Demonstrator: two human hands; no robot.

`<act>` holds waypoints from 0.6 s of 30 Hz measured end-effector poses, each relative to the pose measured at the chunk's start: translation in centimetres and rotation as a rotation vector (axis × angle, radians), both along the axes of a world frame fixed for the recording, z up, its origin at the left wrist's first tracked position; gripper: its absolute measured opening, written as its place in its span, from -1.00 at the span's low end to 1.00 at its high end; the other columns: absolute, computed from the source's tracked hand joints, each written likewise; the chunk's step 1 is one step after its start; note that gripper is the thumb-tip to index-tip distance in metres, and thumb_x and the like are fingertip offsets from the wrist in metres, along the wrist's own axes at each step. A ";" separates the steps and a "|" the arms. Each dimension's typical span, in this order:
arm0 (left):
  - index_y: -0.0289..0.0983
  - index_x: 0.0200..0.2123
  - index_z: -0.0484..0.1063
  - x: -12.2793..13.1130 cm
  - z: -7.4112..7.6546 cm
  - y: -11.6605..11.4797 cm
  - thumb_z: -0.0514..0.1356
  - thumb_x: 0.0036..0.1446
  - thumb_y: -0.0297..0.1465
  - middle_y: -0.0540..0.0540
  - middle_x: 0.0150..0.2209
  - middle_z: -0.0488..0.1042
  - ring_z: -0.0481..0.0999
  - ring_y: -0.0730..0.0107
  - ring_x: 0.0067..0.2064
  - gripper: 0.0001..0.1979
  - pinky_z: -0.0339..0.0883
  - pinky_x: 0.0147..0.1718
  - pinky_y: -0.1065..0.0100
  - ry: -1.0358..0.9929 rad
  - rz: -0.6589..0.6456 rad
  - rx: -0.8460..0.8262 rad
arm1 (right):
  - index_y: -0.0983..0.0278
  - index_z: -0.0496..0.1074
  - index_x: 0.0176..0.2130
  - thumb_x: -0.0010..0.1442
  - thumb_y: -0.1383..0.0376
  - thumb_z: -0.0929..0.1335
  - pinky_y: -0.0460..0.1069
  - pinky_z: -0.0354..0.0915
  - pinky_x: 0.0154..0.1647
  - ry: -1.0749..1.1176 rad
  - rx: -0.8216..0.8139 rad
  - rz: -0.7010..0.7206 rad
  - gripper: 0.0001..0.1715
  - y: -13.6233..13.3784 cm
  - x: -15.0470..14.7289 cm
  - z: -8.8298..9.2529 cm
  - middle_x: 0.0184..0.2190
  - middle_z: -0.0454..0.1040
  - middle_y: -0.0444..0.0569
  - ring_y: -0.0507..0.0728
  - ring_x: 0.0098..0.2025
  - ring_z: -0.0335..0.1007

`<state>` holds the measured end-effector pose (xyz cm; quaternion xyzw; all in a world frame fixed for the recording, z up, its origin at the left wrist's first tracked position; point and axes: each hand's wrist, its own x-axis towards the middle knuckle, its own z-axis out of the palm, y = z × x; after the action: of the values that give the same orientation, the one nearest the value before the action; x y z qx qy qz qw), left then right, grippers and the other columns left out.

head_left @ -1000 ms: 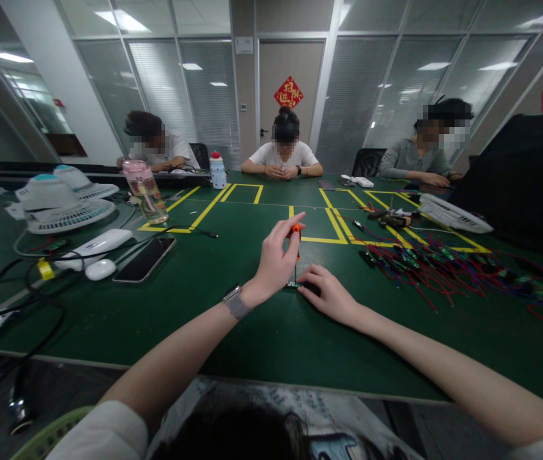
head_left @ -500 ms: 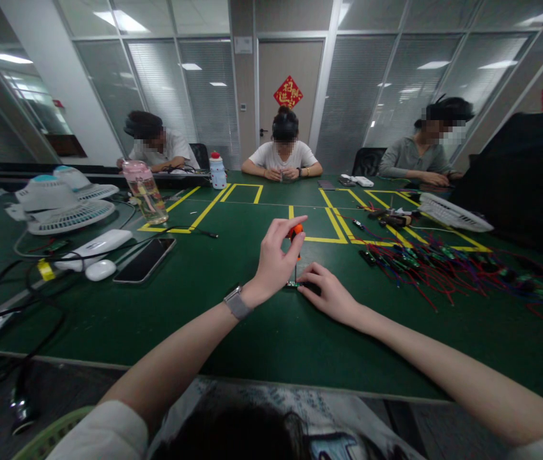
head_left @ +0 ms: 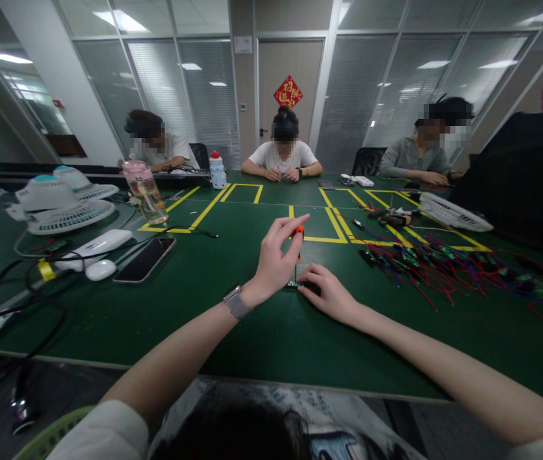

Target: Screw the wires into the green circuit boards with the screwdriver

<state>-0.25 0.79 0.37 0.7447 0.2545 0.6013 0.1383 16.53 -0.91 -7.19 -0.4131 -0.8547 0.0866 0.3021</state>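
Note:
My left hand (head_left: pixel 278 254) grips the orange and black handle of a screwdriver (head_left: pixel 299 232), thumb and fingers closed around it and the index finger stretched past its top. The screwdriver stands upright, its thin dark shaft running down to a small green circuit board (head_left: pixel 292 284) on the table. With fingertips pinched at the board's right edge, my right hand (head_left: pixel 328 292) rests on the green tabletop. The tool's tip and the spot it touches are too small to make out.
A tangle of circuit boards with red and blue wires (head_left: pixel 425 262) spreads to the right. Leftward lie a phone (head_left: pixel 145 260), a white mouse-like object (head_left: pixel 100 270), fans (head_left: pixel 70 214) and a tilted bottle (head_left: pixel 145 191). Three people sit across the table (head_left: pixel 233 332).
The index finger and thumb of my left hand have shifted slightly on the screwdriver handle. My right hand and the circuit board stay nearly in place.

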 end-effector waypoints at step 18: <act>-0.20 -0.05 0.46 0.0 -0.1 0.3 0.16 0.20 -0.43 -0.06 -0.22 0.44 0.44 0.48 -0.22 -0.76 0.40 -0.28 0.46 -0.059 -0.027 -0.054 | 0.28 0.49 -0.17 0.13 0.35 0.41 0.04 0.33 -0.20 0.132 -0.114 -0.015 -0.79 0.2 -0.1 0.5 -0.29 0.43 -0.01 0.14 -0.25 0.38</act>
<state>-0.24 1.10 0.25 0.7259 0.2566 0.6140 0.1739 16.41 -0.72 -6.70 -0.4296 -0.8234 0.1600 0.3344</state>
